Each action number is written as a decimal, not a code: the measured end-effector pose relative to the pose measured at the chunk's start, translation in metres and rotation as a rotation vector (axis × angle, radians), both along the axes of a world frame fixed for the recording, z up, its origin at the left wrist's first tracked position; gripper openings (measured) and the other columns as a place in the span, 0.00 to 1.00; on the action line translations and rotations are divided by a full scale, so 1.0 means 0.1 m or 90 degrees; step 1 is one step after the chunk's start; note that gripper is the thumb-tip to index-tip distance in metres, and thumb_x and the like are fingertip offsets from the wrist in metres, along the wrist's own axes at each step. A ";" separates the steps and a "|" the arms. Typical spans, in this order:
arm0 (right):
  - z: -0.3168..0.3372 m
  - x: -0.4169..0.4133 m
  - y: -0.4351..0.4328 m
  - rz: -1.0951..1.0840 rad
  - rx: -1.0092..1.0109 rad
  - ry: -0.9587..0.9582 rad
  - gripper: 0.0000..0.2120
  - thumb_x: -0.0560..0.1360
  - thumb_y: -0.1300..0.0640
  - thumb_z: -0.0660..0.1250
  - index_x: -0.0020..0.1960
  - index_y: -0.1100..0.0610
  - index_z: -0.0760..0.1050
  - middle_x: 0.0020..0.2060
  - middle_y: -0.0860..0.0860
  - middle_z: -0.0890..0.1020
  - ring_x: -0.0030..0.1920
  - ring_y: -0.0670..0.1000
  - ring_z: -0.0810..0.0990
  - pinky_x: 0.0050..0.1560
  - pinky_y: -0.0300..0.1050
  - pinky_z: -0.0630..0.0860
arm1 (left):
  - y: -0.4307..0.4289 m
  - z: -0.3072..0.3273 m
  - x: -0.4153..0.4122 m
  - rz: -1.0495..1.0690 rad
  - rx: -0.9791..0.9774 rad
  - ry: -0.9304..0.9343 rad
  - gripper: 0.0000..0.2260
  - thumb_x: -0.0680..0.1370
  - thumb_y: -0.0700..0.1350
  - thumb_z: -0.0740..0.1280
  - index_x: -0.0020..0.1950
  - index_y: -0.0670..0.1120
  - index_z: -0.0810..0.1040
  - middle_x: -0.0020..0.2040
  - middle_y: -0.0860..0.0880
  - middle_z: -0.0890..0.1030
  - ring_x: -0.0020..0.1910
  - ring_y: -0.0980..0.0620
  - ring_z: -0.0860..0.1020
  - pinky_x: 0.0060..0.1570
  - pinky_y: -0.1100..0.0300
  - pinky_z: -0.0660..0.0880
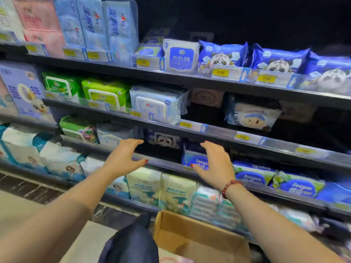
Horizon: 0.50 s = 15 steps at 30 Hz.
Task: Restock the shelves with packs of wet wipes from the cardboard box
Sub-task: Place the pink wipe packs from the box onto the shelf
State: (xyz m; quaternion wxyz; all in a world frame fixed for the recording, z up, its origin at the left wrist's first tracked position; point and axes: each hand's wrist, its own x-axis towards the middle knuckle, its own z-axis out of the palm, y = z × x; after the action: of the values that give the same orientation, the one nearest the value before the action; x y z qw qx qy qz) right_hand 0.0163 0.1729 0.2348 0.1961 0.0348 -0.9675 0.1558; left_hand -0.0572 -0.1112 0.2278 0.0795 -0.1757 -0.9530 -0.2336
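Both my hands reach toward the third shelf from the top [165, 165]. My left hand [124, 157] is open, fingers spread, holding nothing, just left of a dark gap in the row. My right hand [216, 165] is also open and empty, with a red bead bracelet on the wrist, in front of a blue pack of wet wipes [195, 161]. A dark blue panda pack [164, 140] lies at the back of the gap between my hands. The cardboard box [199, 236] stands open on the floor below, its contents hidden.
Shelves above hold blue panda packs [222, 57], green packs [104, 93] and white packs [157, 105], with yellow price tags along the rails. The bottom shelf carries pale packs [161, 188]. A dark-clothed knee [131, 243] is beside the box.
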 end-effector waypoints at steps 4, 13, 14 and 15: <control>-0.36 0.39 0.10 -0.017 0.015 -0.041 0.33 0.70 0.41 0.70 0.69 0.55 0.68 0.65 0.53 0.74 0.66 0.57 0.70 0.65 0.51 0.68 | 0.35 -0.25 0.36 -0.059 -0.078 0.015 0.32 0.73 0.57 0.69 0.73 0.48 0.65 0.70 0.48 0.70 0.70 0.48 0.66 0.66 0.54 0.67; -1.14 1.06 0.31 -0.051 -0.016 -0.132 0.30 0.69 0.45 0.72 0.66 0.57 0.70 0.62 0.55 0.75 0.63 0.59 0.72 0.62 0.50 0.69 | 0.97 -0.91 0.94 -0.152 -0.181 -0.005 0.34 0.72 0.58 0.68 0.74 0.47 0.64 0.71 0.46 0.69 0.70 0.46 0.66 0.68 0.52 0.66; -1.25 1.12 0.33 -0.058 -0.018 -0.150 0.30 0.69 0.44 0.71 0.67 0.57 0.70 0.63 0.55 0.75 0.64 0.59 0.72 0.63 0.50 0.68 | 1.01 -1.01 0.98 -0.155 -0.186 -0.017 0.33 0.72 0.58 0.68 0.73 0.47 0.64 0.71 0.46 0.69 0.70 0.46 0.66 0.68 0.52 0.66; -1.35 1.19 0.34 -0.064 -0.015 -0.174 0.31 0.70 0.43 0.70 0.68 0.56 0.68 0.64 0.55 0.74 0.65 0.58 0.71 0.64 0.50 0.67 | 1.05 -1.11 1.02 -0.157 -0.189 -0.031 0.33 0.72 0.58 0.68 0.73 0.48 0.64 0.71 0.47 0.69 0.70 0.47 0.66 0.68 0.51 0.66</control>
State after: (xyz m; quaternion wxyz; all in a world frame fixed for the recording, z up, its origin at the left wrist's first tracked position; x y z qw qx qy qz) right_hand 0.1349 0.2065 0.0997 0.0704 -0.0376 -0.9839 0.1601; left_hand 0.0452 -0.0063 0.1172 0.0007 -0.2951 -0.9499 -0.1025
